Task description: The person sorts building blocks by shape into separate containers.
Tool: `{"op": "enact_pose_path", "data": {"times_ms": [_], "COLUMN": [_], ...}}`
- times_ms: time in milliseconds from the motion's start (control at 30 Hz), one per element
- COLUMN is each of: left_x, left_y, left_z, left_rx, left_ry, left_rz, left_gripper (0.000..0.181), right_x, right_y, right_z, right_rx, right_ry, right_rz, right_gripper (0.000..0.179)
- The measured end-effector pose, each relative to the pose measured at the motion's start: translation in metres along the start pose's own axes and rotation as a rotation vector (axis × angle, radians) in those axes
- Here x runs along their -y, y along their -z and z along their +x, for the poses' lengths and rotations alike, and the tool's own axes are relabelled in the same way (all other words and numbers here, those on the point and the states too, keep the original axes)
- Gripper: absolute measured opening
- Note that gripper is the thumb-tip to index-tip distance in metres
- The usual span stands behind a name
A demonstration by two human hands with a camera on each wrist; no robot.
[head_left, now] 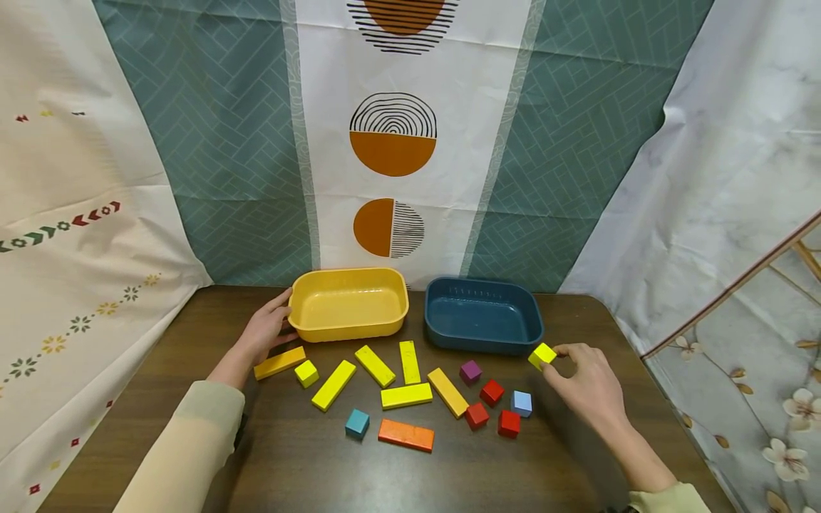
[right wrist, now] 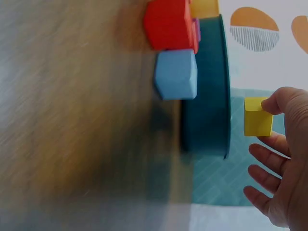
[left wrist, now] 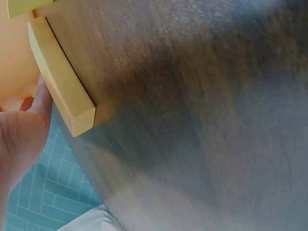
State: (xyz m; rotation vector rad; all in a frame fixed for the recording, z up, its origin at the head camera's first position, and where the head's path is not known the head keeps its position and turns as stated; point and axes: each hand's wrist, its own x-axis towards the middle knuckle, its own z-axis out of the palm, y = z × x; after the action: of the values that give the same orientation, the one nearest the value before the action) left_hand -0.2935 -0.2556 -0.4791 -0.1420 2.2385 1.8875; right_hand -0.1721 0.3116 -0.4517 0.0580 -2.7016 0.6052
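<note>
My left hand (head_left: 266, 331) holds the left end of the yellow tray (head_left: 349, 335), its fingers around the end wall. Just in front of that hand lies a yellow-orange block (head_left: 279, 363), seen close up in the left wrist view. Between thumb and fingertip, my right hand (head_left: 590, 385) pinches a yellow cube (right wrist: 258, 122), raised beside the right front corner of the dark blue tray (head_left: 484, 345). The other fingers of this hand are spread in the right wrist view. Nearest to it on the table is a light blue cube (head_left: 522, 404).
In front of the trays lie several long blocks, among them a yellow one (head_left: 407, 396) and an orange one (head_left: 406, 435). A second yellow cube (head_left: 306, 373), a teal cube (head_left: 357, 424), a purple cube (head_left: 470, 372) and red cubes (head_left: 509, 424) are scattered around. Curtains (head_left: 398, 142) hang behind the table.
</note>
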Motion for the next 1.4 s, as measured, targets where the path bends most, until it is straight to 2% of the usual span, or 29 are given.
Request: {"op": "enact_pose_path", "data": {"times_ms": [300,700,1133,1400], "left_x": [0.001,0.003,0.0,0.001], "left_y": [0.001,0.002,0.001,0.001], "left_z": [0.002,0.004,0.004,0.004], "left_rx": [0.003,0.001,0.005,0.008], "left_ry": [0.005,0.011,0.019,0.02], "left_rz": [-0.005,-0.02,-0.024,-0.034], "left_gripper": [0.059,0.059,0.058,0.058], "right_x": [0.036,0.082,0.11,0.123], "right_y": [-0.012,-0.031,-0.049,-0.061], "right_z": [0.026,0.059,0.084,0.096], "right_rx": [0.017,0.084,0.145,0.148], "right_ry": [0.092,0.154,0.186,0.216], "right_rz": [0.069,0.085,0.102,0.11], "right_gripper": [0.032,0.036,0.04,0.039]}}
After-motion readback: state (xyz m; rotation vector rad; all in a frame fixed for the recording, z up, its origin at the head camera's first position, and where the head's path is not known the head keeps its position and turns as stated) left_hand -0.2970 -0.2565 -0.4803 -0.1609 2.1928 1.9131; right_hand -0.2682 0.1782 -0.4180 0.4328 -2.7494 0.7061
